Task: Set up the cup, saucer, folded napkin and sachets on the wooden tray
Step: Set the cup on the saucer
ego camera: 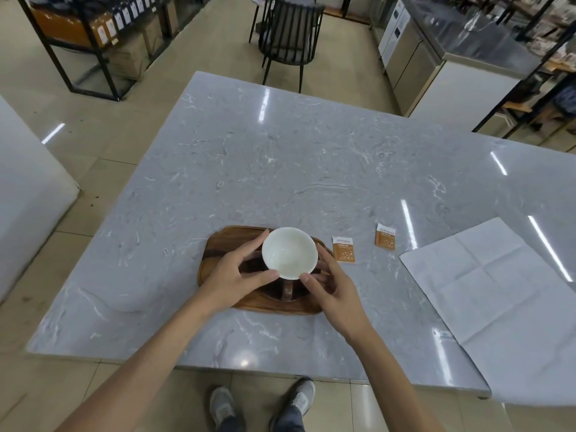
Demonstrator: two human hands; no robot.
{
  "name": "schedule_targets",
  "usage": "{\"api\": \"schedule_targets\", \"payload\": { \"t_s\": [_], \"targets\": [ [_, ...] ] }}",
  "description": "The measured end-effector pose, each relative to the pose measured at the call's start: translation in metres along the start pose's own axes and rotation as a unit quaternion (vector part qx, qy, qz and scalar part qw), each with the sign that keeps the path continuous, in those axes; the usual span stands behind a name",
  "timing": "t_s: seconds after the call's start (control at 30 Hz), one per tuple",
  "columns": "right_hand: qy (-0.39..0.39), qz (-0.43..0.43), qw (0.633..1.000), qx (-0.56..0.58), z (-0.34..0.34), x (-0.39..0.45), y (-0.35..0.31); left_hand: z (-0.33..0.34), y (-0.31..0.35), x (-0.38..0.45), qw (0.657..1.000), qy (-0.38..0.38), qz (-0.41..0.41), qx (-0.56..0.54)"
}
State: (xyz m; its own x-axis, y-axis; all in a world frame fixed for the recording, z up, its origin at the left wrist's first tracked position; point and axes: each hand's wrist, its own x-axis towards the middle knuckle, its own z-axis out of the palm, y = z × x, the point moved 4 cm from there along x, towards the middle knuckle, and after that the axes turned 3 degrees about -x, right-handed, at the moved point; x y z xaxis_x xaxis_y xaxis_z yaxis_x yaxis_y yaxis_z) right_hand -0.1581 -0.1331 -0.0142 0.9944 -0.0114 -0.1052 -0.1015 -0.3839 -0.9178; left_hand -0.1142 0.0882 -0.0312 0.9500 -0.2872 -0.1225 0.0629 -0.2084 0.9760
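A cup, white inside and dark brown outside with its handle toward me, stands over a dark saucer on the wooden tray. My left hand grips the cup's left side, thumb at the near rim and fingers at the far rim. My right hand holds the cup's right side, thumb at the near rim. Two orange sachets lie on the table right of the tray. A white napkin lies unfolded flat at the far right.
The grey marble table stretches far beyond the tray. A dark chair stands at its far edge. Shelving lines the left, a steel counter the right. My shoes show below the near edge.
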Motion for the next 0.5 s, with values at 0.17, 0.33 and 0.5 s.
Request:
{"api": "schedule_targets", "payload": {
  "t_s": [0.17,0.33,0.5],
  "targets": [
    [-0.007,0.005,1.000,0.003,0.0012,-0.0011,-0.0007,0.0003,0.0022,-0.0006,1.000,0.004,0.003,-0.006],
    [-0.007,0.006,1.000,0.013,0.0026,-0.0021,-0.0015,0.0026,0.0011,-0.0025,0.999,0.010,0.005,-0.048],
    [-0.005,0.006,1.000,0.012,-0.0001,-0.0094,-0.0013,0.0033,0.0042,-0.0061,0.998,0.024,0.002,-0.052]
  ]
}}
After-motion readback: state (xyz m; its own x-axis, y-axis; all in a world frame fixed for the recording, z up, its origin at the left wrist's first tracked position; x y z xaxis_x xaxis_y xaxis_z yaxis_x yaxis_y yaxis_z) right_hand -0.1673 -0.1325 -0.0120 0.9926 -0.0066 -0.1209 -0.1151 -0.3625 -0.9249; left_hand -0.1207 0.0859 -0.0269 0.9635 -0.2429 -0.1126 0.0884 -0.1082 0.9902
